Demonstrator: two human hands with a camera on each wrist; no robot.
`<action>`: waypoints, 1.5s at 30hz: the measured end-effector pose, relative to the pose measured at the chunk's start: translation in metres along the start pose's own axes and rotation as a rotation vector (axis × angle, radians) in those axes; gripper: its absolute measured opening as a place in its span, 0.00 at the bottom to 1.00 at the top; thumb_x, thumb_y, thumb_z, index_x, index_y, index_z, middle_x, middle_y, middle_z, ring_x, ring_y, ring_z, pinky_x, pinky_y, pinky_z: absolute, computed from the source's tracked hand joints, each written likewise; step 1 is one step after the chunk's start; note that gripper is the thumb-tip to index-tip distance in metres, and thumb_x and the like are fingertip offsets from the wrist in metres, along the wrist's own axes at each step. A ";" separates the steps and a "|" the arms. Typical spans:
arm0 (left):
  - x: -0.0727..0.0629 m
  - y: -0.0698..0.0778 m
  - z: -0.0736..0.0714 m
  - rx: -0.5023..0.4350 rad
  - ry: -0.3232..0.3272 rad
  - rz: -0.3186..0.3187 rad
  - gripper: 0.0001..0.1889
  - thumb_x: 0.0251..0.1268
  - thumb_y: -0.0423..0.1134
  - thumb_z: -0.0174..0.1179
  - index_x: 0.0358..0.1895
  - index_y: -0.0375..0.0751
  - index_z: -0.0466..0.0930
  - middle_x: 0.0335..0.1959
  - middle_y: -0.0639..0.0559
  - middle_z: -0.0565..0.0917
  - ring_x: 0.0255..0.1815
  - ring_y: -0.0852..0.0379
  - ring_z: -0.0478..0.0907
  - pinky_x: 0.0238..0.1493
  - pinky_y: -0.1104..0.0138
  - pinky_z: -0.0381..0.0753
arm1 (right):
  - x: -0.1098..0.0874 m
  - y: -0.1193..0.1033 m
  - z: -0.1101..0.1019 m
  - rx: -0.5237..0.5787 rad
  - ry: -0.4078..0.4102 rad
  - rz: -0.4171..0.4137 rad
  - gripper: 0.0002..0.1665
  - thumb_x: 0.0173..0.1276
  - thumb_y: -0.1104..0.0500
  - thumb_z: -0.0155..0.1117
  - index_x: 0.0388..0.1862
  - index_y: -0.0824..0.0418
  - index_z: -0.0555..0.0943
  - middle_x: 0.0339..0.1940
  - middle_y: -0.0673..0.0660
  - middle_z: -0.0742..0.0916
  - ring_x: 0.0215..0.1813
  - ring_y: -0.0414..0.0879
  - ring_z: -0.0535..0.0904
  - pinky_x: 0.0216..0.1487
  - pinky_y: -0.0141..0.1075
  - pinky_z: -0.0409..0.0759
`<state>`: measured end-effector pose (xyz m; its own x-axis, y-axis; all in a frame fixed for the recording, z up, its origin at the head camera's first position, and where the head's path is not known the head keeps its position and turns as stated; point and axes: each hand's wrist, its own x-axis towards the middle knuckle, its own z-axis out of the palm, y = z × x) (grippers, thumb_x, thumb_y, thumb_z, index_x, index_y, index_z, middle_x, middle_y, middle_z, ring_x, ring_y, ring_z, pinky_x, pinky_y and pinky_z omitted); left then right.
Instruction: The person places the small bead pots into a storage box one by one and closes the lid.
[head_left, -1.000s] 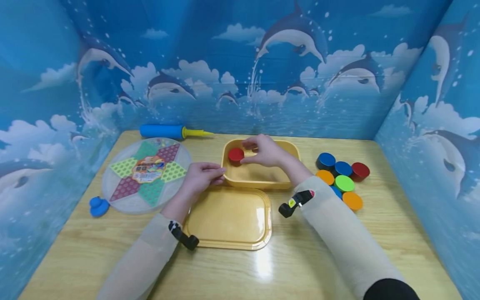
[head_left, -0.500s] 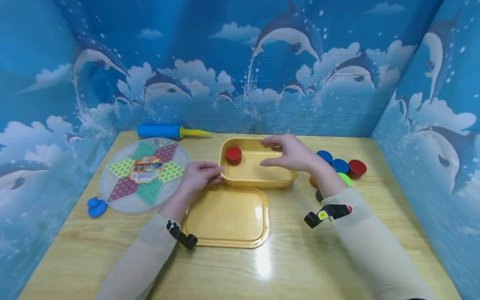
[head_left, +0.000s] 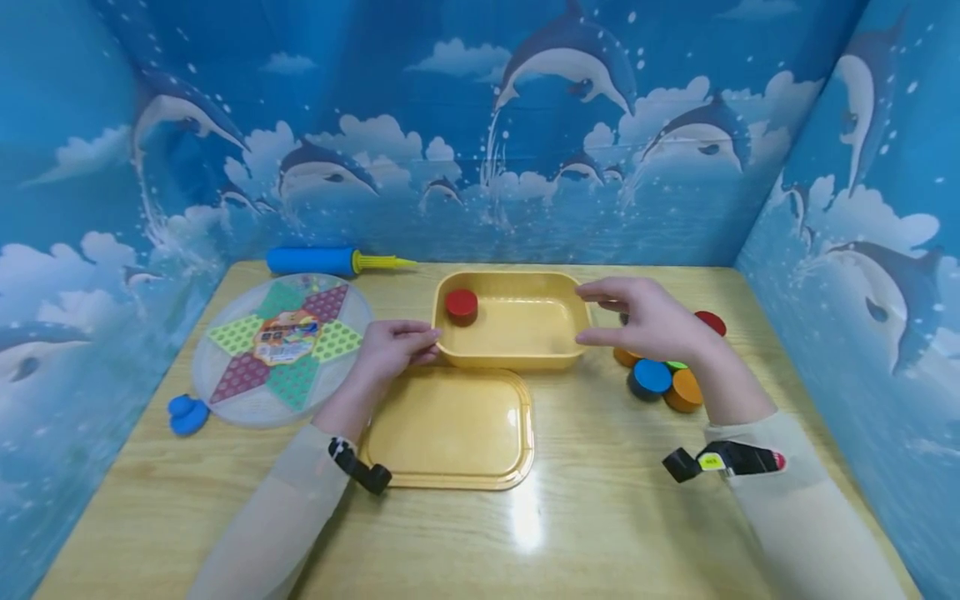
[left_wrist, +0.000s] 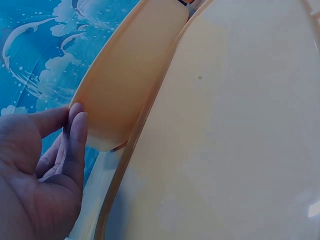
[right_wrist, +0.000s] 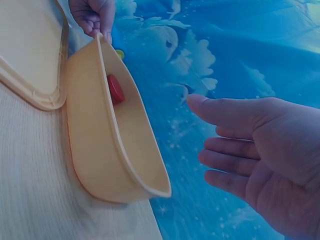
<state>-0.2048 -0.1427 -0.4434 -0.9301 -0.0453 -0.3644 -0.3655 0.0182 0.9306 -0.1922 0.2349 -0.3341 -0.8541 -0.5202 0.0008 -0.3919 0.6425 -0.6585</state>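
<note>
My left hand [head_left: 392,344] pinches the left end of a yellow plastic box [head_left: 517,362] by its rim, thumb and fingertips meeting there in the left wrist view. A round red block [head_left: 461,307] sits inside the box at its left end. My right hand [head_left: 647,318] hovers just past the box's right end, holding nothing, fingers and thumb spread apart. In the right wrist view that hand [right_wrist: 260,150] is apart from the box [right_wrist: 100,145]. Beneath and behind it stand round blocks, among them a blue block [head_left: 649,380] and an orange block [head_left: 685,392]; several are partly hidden.
A yellow lid [head_left: 450,427] lies flat in front of the box. To the left is a round Chinese checkers board [head_left: 282,350], with a small blue object [head_left: 187,414] beside it. A blue and yellow hand pump [head_left: 315,261] lies along the back edge.
My right hand has moved right, out of the box, leaving the red block inside, and is now near the loose blocks. The left hand keeps its hold on the rim.
</note>
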 end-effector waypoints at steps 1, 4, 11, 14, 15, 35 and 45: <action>0.000 0.000 0.000 -0.001 0.000 -0.001 0.17 0.69 0.35 0.73 0.56 0.31 0.85 0.46 0.36 0.88 0.40 0.50 0.90 0.46 0.63 0.92 | -0.004 0.001 -0.002 -0.006 0.002 0.006 0.41 0.69 0.50 0.79 0.75 0.64 0.75 0.72 0.65 0.80 0.73 0.62 0.75 0.74 0.58 0.74; 0.000 0.001 0.000 -0.008 -0.002 -0.003 0.17 0.69 0.34 0.73 0.57 0.30 0.84 0.47 0.36 0.87 0.40 0.51 0.90 0.46 0.63 0.92 | -0.015 0.005 -0.006 0.002 0.011 0.028 0.41 0.70 0.48 0.78 0.75 0.65 0.75 0.72 0.65 0.79 0.74 0.63 0.74 0.73 0.59 0.74; -0.003 0.004 0.000 -0.015 -0.001 -0.008 0.19 0.70 0.34 0.73 0.58 0.29 0.83 0.49 0.35 0.86 0.40 0.51 0.89 0.46 0.63 0.91 | -0.044 0.014 -0.010 -0.005 0.082 0.044 0.41 0.70 0.51 0.78 0.75 0.68 0.74 0.72 0.67 0.79 0.73 0.65 0.74 0.72 0.60 0.74; -0.004 0.004 0.001 -0.007 0.005 -0.016 0.18 0.70 0.34 0.73 0.58 0.30 0.84 0.50 0.35 0.86 0.41 0.51 0.90 0.46 0.63 0.91 | -0.056 0.022 -0.009 -0.014 0.115 0.041 0.39 0.70 0.54 0.78 0.74 0.69 0.75 0.71 0.68 0.80 0.72 0.66 0.75 0.71 0.58 0.75; -0.004 0.004 0.001 -0.007 0.005 -0.017 0.18 0.70 0.34 0.73 0.58 0.31 0.84 0.50 0.35 0.86 0.42 0.50 0.90 0.46 0.63 0.91 | -0.060 0.025 -0.009 -0.015 0.127 0.039 0.39 0.70 0.55 0.78 0.74 0.70 0.75 0.70 0.68 0.80 0.71 0.66 0.75 0.71 0.57 0.75; -0.003 0.001 0.001 0.006 0.006 -0.005 0.19 0.70 0.35 0.73 0.59 0.31 0.84 0.50 0.36 0.86 0.42 0.51 0.90 0.47 0.63 0.91 | -0.125 0.072 0.006 -0.005 0.279 0.316 0.48 0.70 0.44 0.77 0.77 0.70 0.70 0.73 0.71 0.76 0.72 0.74 0.72 0.66 0.32 0.79; -0.003 0.002 0.002 0.024 0.017 -0.016 0.19 0.71 0.35 0.72 0.60 0.32 0.84 0.51 0.36 0.86 0.42 0.51 0.90 0.47 0.63 0.91 | -0.138 0.088 0.025 0.055 0.268 0.426 0.56 0.70 0.39 0.76 0.81 0.72 0.63 0.74 0.75 0.74 0.71 0.77 0.70 0.68 0.70 0.72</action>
<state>-0.2029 -0.1402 -0.4404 -0.9236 -0.0624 -0.3781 -0.3809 0.0409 0.9237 -0.1003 0.3490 -0.4106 -0.9948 -0.0508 -0.0881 0.0229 0.7321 -0.6808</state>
